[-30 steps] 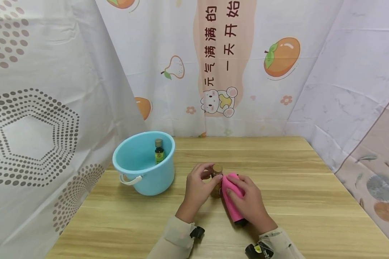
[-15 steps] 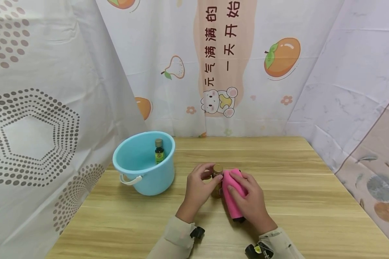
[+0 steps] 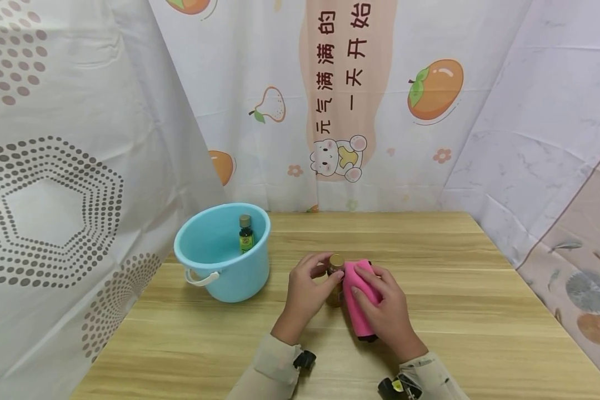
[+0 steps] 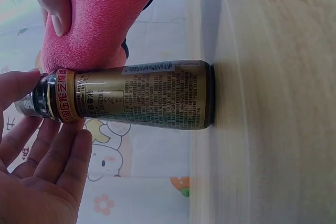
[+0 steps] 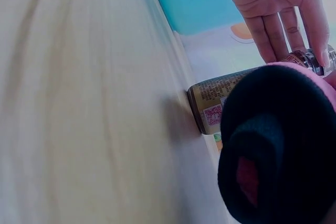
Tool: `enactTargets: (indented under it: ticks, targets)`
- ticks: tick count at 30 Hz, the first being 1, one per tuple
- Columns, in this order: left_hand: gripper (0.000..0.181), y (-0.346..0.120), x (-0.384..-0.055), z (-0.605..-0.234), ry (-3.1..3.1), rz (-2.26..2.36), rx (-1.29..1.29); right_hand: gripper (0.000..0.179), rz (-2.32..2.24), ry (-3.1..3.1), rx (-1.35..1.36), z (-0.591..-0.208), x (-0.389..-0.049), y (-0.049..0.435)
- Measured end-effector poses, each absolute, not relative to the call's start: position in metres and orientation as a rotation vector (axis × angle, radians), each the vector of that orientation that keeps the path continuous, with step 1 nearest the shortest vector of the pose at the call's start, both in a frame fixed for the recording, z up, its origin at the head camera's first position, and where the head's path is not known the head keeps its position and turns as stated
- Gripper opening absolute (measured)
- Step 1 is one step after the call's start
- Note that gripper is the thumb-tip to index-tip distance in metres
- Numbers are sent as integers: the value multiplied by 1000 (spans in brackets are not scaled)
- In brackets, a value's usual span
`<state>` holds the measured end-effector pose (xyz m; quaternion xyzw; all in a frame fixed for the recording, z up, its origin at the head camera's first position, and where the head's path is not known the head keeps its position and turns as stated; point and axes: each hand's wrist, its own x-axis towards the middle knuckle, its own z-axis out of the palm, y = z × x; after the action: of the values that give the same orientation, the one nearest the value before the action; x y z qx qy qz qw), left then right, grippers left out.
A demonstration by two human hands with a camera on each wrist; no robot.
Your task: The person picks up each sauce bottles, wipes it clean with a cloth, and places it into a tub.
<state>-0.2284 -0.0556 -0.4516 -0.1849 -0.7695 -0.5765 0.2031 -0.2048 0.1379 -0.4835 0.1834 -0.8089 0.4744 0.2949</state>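
Note:
A brown sesame oil bottle [image 4: 142, 95] with a gold cap stands upright on the table. My left hand [image 3: 305, 291] pinches its neck between thumb and fingers. My right hand [image 3: 387, 311] grips a rolled, fuzzy pink cloth [image 3: 357, 303], which touches the bottle's right side near the neck. In the right wrist view, the black end of the cloth roll [image 5: 278, 145] shows a hollow with pink inside and hides part of the bottle. The left wrist view shows the cloth and the right fingers behind the bottle.
At the left stands a light blue bucket [image 3: 240, 283] with a white handle. A dark bottle with a green-yellow label [image 3: 246, 236] is inside it. The wooden table [image 3: 455, 289] ends at a printed curtain [image 3: 280, 66] at the back.
The pink cloth and my right fingers have shifted slightly away from me along the bottle's side over the past second. My left hand, the sesame oil bottle and the bucket have stayed put.

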Motion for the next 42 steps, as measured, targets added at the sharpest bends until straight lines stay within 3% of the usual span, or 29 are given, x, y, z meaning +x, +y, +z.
enactTargets:
  ticks: [42]
  targets:
    - [41,-55,-227,-451,-2158,-1636,-527,41,1155,-2509,369,-484,-205,139]
